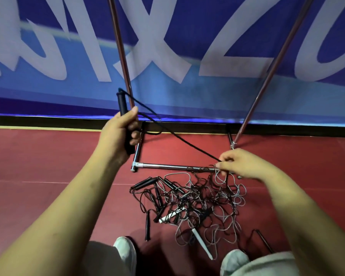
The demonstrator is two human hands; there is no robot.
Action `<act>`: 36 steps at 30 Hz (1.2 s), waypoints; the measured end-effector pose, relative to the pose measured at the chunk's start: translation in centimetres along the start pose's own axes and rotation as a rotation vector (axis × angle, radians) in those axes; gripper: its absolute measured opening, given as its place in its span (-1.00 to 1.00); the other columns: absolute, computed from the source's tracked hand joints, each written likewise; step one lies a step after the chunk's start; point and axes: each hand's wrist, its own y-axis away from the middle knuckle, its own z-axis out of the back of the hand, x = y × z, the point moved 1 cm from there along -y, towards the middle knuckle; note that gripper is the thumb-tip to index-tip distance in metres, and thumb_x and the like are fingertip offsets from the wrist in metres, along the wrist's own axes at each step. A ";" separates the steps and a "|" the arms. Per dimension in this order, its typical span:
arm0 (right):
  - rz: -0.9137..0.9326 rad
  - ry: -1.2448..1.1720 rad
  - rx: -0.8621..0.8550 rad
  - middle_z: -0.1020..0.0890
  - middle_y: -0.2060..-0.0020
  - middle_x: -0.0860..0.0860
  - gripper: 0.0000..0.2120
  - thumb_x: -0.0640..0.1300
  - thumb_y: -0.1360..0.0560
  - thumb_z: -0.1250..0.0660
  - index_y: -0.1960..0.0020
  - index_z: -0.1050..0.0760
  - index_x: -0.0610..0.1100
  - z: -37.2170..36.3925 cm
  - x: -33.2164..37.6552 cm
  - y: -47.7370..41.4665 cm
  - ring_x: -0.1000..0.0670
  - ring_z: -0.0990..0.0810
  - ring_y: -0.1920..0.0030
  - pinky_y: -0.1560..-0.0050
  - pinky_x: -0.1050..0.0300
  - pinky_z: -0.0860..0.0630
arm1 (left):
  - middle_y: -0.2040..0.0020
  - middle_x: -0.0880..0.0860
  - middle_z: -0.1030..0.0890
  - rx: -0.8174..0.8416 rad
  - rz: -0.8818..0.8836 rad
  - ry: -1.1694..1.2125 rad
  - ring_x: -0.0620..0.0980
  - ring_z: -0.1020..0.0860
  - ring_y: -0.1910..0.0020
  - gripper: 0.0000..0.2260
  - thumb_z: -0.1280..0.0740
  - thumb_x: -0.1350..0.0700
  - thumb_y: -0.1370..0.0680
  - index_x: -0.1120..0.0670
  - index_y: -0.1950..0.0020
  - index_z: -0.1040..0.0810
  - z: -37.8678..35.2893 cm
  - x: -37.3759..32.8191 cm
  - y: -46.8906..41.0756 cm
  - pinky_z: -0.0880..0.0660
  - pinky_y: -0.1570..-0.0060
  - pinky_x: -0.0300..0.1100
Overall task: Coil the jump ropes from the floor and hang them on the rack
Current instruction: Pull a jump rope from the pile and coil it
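Left hand (120,132) was wrapped in a fist around a black handle (122,104), held roughly upright. The handle's ends stuck out above and below my fingers. The fist sat just in front of the rack's left upright (122,50).

The black cord (179,136) left the top of that handle and ran diagonally down to my right hand (239,166). It looked fairly taut over that stretch.

Right hand pinched the cord between thumb and fingertips, with the other fingers curled. It was directly over the right part of the rack's chrome base bar (167,166). Couldn't tell whether it touched the bar.

The rest of the jump ropes (197,202) lay in a tangled pile on the red floor (48,156), just in front of the base bar, between it and my shoes (126,251). The pile was mostly black cords and black handles, plus some grey cord. One white handle (201,244) lay near the front edge of the pile. The cords under my right hand ran down into the pile.

The rack's right upright (275,64) leaned up out of view. A blue banner (187,36) with large pale lettering hung behind the rack, down to the floor line.
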 end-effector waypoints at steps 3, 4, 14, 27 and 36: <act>0.032 -0.134 -0.231 -0.70 0.29 0.04 -0.93 -0.15 -0.51 -0.43 0.13 -0.66 -0.14 1.0 -0.7 0.1 0.20 -0.56 0.32 0.25 0.43 -0.41 | 0.45 -0.08 -0.36 -0.174 0.007 -0.056 -0.14 -0.27 0.56 -0.77 -0.32 0.10 -0.61 0.00 0.20 -0.35 1.8 -0.4 -0.4 -0.17 0.63 -0.34; 0.055 -0.229 -0.274 -0.71 0.28 0.00 -0.94 -0.16 -0.50 -0.44 0.12 -0.66 -0.14 1.1 -0.6 0.1 0.14 -0.61 0.27 0.15 0.37 -0.46 | 0.43 -0.06 -0.45 -0.232 -0.018 -0.237 -0.13 -0.32 0.56 -0.82 -0.34 0.09 -0.60 0.02 0.18 -0.42 2.2 -0.4 -0.3 -0.20 0.62 -0.33; 0.144 -0.371 -0.057 -0.68 0.39 -0.07 -0.94 -0.12 -0.43 -0.51 0.20 -0.69 -0.08 -2.9 4.4 -0.2 0.00 -0.48 0.44 0.31 0.05 -0.36 | 0.19 0.16 -0.67 0.191 0.000 -0.874 -0.05 -0.56 0.46 -0.88 -0.37 0.11 -0.59 0.09 -0.09 -0.60 -1.1 2.8 2.2 -0.36 0.54 -0.25; 0.043 -0.130 0.095 -0.70 0.29 0.05 -0.89 -0.09 -0.53 -0.41 0.15 -0.62 -0.08 -1.9 1.3 -1.5 0.09 -0.49 0.31 0.20 0.18 -0.39 | 0.38 0.00 -0.35 0.049 0.078 -0.234 -0.13 -0.25 0.52 -0.83 -0.36 0.17 -0.56 0.09 0.20 -0.44 -0.5 0.8 0.6 -0.15 0.62 -0.33; 0.019 -0.106 -0.211 -0.54 0.41 0.06 -0.90 -0.19 -0.51 -0.43 0.10 -0.65 -0.23 -0.8 0.6 -1.3 0.24 -0.45 0.49 0.42 0.46 -0.33 | 0.28 0.03 -0.54 -0.348 -0.074 -0.684 -0.06 -0.42 0.45 -0.96 -0.39 0.19 -0.55 0.09 0.08 -0.56 3.1 -0.3 0.2 -0.32 0.56 -0.30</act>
